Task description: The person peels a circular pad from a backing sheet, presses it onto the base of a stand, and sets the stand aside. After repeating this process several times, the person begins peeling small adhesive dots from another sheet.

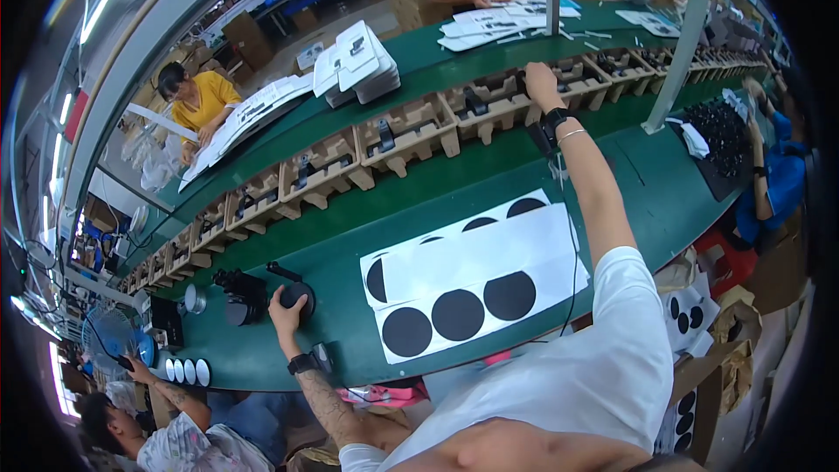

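My left hand (287,313) is wrapped round the edge of a black round-based stand (301,299) on the green bench, and a short black arm sticks up from it. A stack of similar black round bases (243,297) stands just to its left. My right arm stretches far forward, and my right hand (542,83) is closed over a brown moulded pulp tray (489,115). A dark part shows at its fingertips, but its kind is hidden. White sheets of black round stickers (458,315) lie on the bench between my arms, a blank white sheet partly covering them.
A long row of pulp trays with black parts (384,142) crosses the bench. Beyond it are stacked white cut-out cards (357,65) and several co-workers. A metal post (682,52) rises at right, near a pile of small black parts (718,135). White-topped discs (188,372) lie at left.
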`<state>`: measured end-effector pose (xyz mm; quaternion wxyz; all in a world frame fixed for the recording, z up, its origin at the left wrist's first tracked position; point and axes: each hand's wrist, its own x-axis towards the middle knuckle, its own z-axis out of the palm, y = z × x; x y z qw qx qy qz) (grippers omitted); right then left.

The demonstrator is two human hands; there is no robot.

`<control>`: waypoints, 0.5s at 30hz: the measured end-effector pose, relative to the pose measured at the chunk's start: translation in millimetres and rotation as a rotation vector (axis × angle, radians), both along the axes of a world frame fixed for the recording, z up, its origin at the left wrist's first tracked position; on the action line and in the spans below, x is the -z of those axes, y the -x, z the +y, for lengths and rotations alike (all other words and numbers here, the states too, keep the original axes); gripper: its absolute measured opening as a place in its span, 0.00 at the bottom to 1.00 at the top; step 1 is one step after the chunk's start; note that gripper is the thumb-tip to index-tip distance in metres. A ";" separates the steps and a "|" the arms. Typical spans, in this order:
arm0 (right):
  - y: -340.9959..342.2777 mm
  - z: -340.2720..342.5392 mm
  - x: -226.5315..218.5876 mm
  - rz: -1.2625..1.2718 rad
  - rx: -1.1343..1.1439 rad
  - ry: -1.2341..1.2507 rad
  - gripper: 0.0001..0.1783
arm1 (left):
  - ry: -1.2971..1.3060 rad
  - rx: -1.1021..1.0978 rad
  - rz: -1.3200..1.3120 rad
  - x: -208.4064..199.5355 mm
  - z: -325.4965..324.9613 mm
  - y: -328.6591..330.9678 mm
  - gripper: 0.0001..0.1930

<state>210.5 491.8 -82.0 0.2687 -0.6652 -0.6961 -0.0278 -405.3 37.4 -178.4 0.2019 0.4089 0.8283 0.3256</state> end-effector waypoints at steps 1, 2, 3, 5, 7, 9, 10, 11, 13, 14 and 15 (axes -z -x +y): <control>-5.7 -9.0 6.3 0.002 0.008 0.013 0.18 | 0.013 0.008 0.002 5.6 1.3 -3.0 0.48; 2.8 -33.0 1.9 -0.183 0.005 0.075 0.24 | 0.015 0.023 0.181 3.9 0.4 -20.8 0.47; -1.1 -59.5 2.4 -0.366 0.016 0.140 0.31 | 0.015 0.059 0.360 -0.8 -1.7 -42.7 0.46; -23.7 -91.1 22.4 -0.296 0.029 0.151 0.33 | 0.020 0.133 0.538 -2.1 -9.4 -54.9 0.45; -24.6 -119.5 16.3 -0.247 -0.012 0.142 0.37 | -0.046 0.153 0.562 1.8 1.8 -46.5 0.43; 7.1 -202.0 8.4 -0.111 -0.254 0.327 0.37 | -0.067 0.152 0.566 11.4 -3.0 -42.0 0.42; 13.7 -247.6 2.1 -0.092 -0.363 0.551 0.40 | -0.129 0.113 0.430 12.9 -4.3 -42.8 0.41; 18.9 -287.9 -6.5 -0.219 -0.454 0.822 0.44 | -0.190 0.087 0.290 12.8 -1.0 -45.3 0.40; 33.6 -355.3 19.3 -0.158 -0.426 0.832 0.41 | -0.246 0.092 0.150 8.5 9.9 -51.0 0.38; 37.7 -369.9 32.2 -0.145 -0.395 0.839 0.41 | -0.382 0.017 0.005 9.1 15.8 -60.3 0.37; 36.0 -386.3 48.9 -0.118 -0.371 0.600 0.39 | -0.499 -0.060 -0.152 13.5 16.0 -77.4 0.36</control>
